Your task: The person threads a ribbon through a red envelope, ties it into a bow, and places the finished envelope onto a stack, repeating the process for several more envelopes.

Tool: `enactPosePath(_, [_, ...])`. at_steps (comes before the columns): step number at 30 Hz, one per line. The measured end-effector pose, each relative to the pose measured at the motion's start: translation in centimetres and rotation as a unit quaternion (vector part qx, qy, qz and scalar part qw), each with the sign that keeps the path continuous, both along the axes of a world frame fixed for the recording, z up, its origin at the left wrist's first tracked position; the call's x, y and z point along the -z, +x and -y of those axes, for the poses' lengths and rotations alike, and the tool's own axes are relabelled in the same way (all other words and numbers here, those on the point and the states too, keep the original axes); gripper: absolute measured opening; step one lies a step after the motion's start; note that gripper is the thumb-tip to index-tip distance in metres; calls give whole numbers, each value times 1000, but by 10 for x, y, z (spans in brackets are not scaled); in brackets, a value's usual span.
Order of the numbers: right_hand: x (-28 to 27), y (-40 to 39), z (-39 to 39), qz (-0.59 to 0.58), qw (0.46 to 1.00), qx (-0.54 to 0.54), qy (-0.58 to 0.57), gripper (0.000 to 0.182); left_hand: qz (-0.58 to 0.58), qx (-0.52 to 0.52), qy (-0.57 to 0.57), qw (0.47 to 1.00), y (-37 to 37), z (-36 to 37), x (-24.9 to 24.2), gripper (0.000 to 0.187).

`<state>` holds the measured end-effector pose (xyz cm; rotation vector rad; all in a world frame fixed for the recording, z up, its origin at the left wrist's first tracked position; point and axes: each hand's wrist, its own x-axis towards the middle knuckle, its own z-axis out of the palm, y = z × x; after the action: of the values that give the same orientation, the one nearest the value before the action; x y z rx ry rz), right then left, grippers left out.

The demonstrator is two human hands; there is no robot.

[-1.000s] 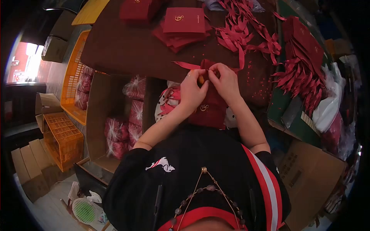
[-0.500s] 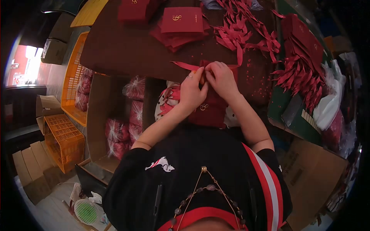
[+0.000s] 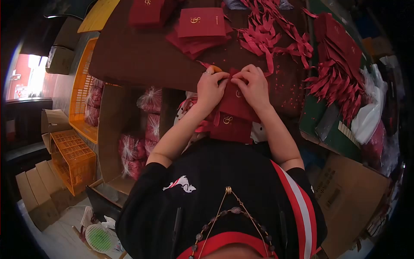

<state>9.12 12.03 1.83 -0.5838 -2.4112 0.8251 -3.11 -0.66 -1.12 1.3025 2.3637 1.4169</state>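
Observation:
Both hands meet at the near edge of the brown table, fingertips pinched close together at the top of a dark red pouch (image 3: pixel 239 102) with a gold logo. My left hand (image 3: pixel 211 86) closes its thumb and fingers on the pouch's upper edge or ribbon. My right hand (image 3: pixel 252 86) pinches the same edge just to the right. Exactly what lies between the fingertips is too small to tell. Another red pouch (image 3: pixel 232 128) lies below, near the lap. A red ribbon end (image 3: pixel 202 64) shows beyond my left hand.
Stacked red pouches (image 3: pixel 202 22) and a heap of red ribbons (image 3: pixel 261 36) lie on the brown table (image 3: pixel 129 47). More ribboned pouches (image 3: pixel 338 47) are at right. At left stand a cardboard box (image 3: pixel 111 129) with wrapped red bundles and an orange crate (image 3: pixel 77 99).
My hands have drawn level, fingertips facing each other. The held pouch now hangs visibly below them with its logo showing, and the long ribbon is no longer stretched across to both sides.

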Motion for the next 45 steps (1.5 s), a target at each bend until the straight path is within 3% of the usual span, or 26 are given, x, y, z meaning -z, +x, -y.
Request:
enactPosePath(5, [3,9,-5,-13,999,-32,-2,17,-119,19,-41,992,4,-1,1,16])
enactPosePath(9, [8,15,-5,-15,997,17,76,39,-184,46,-99,977,-4,-2,4,17])
enactPosePath(10, [10,17,-6,-9,992,42,122,46,-219,66,-150,962,-10,0,2,16])
enactPosePath(12, [15,21,-10,-2,993,44,110,50,-285,79,-262,919,-23,5,-5,14])
enactPosePath(15, [22,26,-21,-13,989,77,122,51,-296,35,-326,897,-59,29,-13,14])
enactPosePath(19, [23,26,-21,-8,992,78,102,52,-276,-15,-260,925,-78,62,-24,17])
enactPosePath(22, [17,23,-23,-11,991,80,108,51,-245,-91,-128,957,-43,56,-33,35])
enactPosePath(24, [10,23,-25,-113,990,59,63,47,-212,3,-55,976,-14,51,-29,35])
enactPosePath(26, [-1,28,-32,-125,987,97,7,44,-216,86,-20,972,14,40,-33,40])
enactPosePath(27, [-6,29,-34,-140,979,133,-57,41,-201,107,-61,972,21,39,-27,44])
enactPosePath(30, [-3,28,-80,-58,977,203,-36,28,-166,68,-130,975,34,34,-19,45])
enactPosePath(35, [-3,6,-111,39,964,263,-25,38,-180,72,-124,973,35,32,-18,46])
enactPosePath(37, [-4,2,-116,177,953,246,6,43,-185,73,-118,973,34,32,-20,46])
enactPosePath(42, [15,10,-122,61,968,238,-55,40,-180,65,-157,969,33,29,-21,44])
enactPosePath(45, [20,22,-124,-35,958,241,-151,41,-174,68,-136,973,28,22,-19,45])
